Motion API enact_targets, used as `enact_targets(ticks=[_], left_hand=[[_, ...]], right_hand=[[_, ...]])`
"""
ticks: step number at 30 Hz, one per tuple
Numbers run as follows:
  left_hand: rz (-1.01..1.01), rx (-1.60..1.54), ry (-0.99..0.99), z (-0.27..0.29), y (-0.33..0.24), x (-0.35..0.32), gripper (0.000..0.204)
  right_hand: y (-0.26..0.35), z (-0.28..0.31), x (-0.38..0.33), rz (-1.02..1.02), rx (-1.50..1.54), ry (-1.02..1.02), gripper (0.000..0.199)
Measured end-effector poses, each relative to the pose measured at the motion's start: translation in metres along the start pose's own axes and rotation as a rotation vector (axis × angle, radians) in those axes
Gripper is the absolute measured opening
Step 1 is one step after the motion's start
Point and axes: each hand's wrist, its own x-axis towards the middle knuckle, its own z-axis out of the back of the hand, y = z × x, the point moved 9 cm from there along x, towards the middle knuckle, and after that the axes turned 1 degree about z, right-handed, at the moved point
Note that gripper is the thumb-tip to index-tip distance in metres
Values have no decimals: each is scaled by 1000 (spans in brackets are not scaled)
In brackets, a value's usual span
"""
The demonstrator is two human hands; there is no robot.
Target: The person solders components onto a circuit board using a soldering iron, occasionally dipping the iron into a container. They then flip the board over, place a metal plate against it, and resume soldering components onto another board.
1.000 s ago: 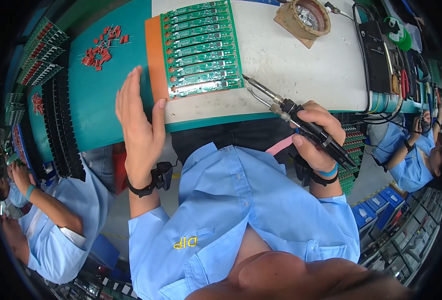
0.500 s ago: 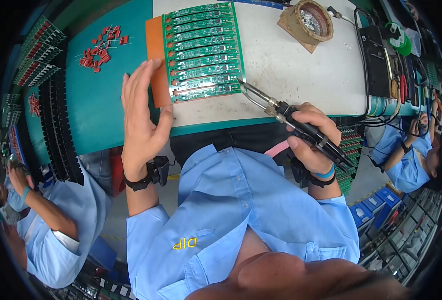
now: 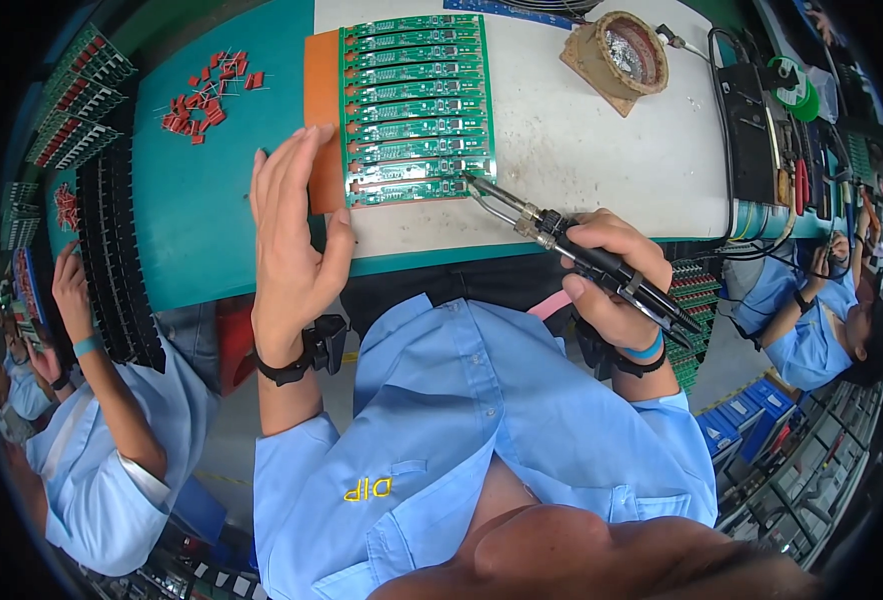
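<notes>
Head view. The left hand (image 3: 292, 245) lies flat and open, fingers extended and together, with its fingertips on the near left edge of the orange carrier plate (image 3: 322, 90); it grips nothing. The right hand (image 3: 612, 280) is closed around the black handle of a soldering iron (image 3: 562, 240), whose metal tip touches the near right corner of the green circuit board panel (image 3: 417, 100).

The panel, a stack of narrow green strips, lies on the orange plate, which shows only as a band along the panel's left side. The plate rests on the workbench (image 3: 582, 150), white beneath and to the right of the panel, teal to its left.

Left of the panel, well apart on the teal surface, lies a scatter of small red components (image 3: 207, 95). Right of the panel, at the far side of the white surface, stands a round brown tip-cleaning holder (image 3: 622, 55). Farther right of the panel is a black box with cables (image 3: 752, 130).

Beyond the bench, far left of the panel, another person's blue sleeve (image 3: 112, 440) is visible; a second seated person (image 3: 822, 320) appears far right.
</notes>
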Motion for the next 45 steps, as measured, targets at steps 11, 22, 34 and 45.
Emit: enact_targets(ticks=[11,22,34,45], left_hand=[[-6,42,11,-2,-4,1,72],[1,27,-30,-1,-3,1,71],[-3,40,-27,-1,-3,1,67],[4,28,-16,-1,-5,4,68]], right_hand=[[5,-3,5,59,0,20,42],[3,3,1,10,13,-21,40],[-2,2,10,8,-14,-18,39],[-4,-1,15,12,-24,2,37]])
